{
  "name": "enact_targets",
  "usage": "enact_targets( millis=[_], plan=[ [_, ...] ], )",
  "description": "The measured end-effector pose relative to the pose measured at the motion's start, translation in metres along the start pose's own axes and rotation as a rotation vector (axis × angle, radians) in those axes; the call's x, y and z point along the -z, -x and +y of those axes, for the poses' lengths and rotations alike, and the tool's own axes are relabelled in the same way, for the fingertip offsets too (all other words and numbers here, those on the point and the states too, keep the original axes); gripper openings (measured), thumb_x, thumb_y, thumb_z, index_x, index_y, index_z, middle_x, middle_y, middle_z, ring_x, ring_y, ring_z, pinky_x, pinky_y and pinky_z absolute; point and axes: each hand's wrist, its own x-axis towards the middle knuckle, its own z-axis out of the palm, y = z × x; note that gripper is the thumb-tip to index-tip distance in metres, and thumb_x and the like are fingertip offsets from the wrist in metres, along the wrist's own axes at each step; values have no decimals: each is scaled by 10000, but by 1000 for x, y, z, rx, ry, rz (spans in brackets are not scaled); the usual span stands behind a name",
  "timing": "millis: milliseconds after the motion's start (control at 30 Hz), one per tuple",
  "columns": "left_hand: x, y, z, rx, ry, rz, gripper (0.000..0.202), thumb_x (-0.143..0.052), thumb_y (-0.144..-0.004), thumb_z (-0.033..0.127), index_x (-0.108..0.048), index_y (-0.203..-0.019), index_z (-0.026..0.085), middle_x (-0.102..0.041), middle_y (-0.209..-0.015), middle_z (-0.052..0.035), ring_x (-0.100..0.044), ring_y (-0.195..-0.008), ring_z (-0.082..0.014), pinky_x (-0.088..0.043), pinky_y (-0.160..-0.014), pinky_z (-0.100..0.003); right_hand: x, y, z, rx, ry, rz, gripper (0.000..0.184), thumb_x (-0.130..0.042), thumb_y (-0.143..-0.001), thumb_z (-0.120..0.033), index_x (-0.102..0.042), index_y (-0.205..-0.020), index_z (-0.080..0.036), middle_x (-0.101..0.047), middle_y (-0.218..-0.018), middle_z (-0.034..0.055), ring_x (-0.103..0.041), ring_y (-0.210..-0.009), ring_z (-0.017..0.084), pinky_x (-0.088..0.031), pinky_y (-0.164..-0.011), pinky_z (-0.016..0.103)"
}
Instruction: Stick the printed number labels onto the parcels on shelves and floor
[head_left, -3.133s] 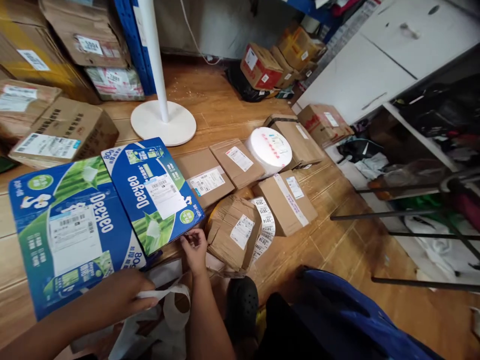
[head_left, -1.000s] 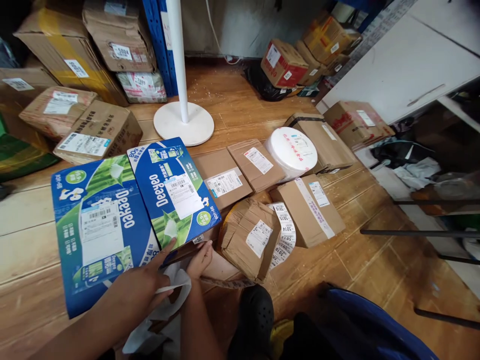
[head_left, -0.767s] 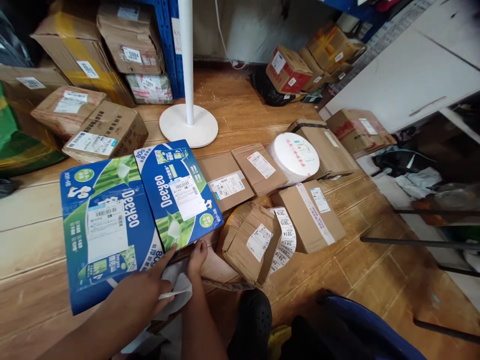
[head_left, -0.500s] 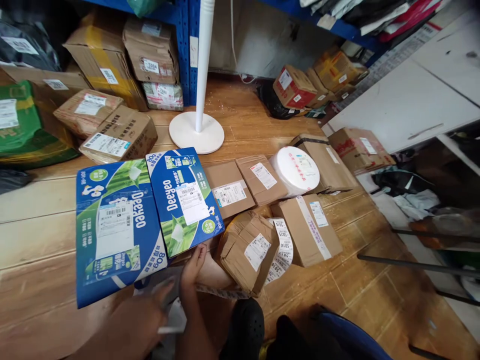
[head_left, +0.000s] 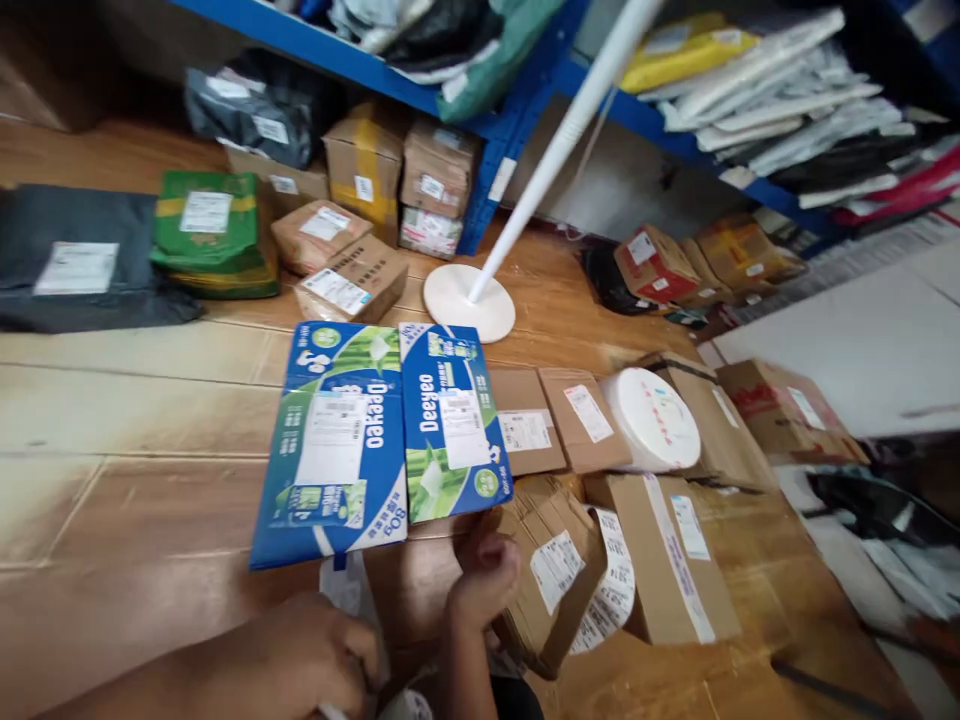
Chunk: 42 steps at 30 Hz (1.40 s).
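Two blue and green Deeyeo boxes lie side by side on the wooden floor, the larger point(head_left: 334, 450) on the left, the smaller point(head_left: 452, 425) on the right. My right hand point(head_left: 484, 575) is curled into a loose fist just below the smaller box's near edge, beside a crumpled brown parcel point(head_left: 551, 565). My left hand point(head_left: 315, 655) sits low at the bottom edge, fingers closed on a white paper strip that leads to a white plastic piece point(head_left: 345, 590). A strip of numbered labels point(head_left: 611, 590) lies by the crumpled parcel.
Brown parcels point(head_left: 585, 420), a white round package point(head_left: 651, 420) and a long carton point(head_left: 667, 560) lie to the right. A white lamp stand base point(head_left: 469, 300) sits behind. More boxes point(head_left: 352, 280), a green parcel point(head_left: 214, 230) and blue shelving point(head_left: 495, 140) line the back.
The view has swung up and left, showing the shelves and more floor. My right hand has curled from fingers on the box edge into a fist. My left hand has dropped lower.
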Motion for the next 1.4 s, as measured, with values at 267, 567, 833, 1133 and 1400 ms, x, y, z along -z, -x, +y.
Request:
enact_targets(
  millis=[267, 567, 833, 1133, 1400],
  plan=[
    [-8, 91, -50, -10, 207, 338, 348, -413, -944, 419, -656, -812, 207, -635, -886, -29, -602, -878, -151, -452, -776, -206, -11, 36, -99, -394, -96, -1221, 407, -781, -673, -377, -641, -1037, -262, -622, -831, 15, -553, -693, 130, -398, -626, 247],
    [-34, 101, -62, 127, 290, 455, 477, -283, -958, 429, -693, -877, 198, -662, -798, -42, -615, -746, -163, -483, -709, -217, -28, 71, -74, -294, 148, -1065, 153, -736, -692, -319, -668, -717, -185, -630, -765, 25, -547, -693, 143, -398, -602, 239],
    [-25, 103, -61, 384, 582, 412, 346, -487, -853, 430, -714, -1016, 226, -709, -1037, -38, -615, -960, -234, -463, -908, -327, -34, 86, -48, -586, -20, -919, 267, -751, -683, -361, -639, -833, -170, -692, -712, 19, -581, -620, 134, -441, -607, 253],
    [-34, 87, -50, 540, 776, 498, 406, -545, -826, 481, -709, -1040, 178, -742, -919, -22, -650, -906, -238, -505, -805, -311, -34, 82, -44, -615, -15, -866, 307, -685, -747, -463, -654, -833, -169, -694, -733, 21, -602, -650, 132, -459, -606, 242],
    [-35, 88, -53, 575, 753, 442, 470, -505, -814, 553, -703, -925, 142, -740, -874, -40, -647, -824, -229, -494, -750, -308, -31, 83, -30, -630, -24, -827, 298, -729, -708, -403, -672, -898, -180, -693, -773, 20, -600, -678, 130, -470, -627, 241]
  ],
)
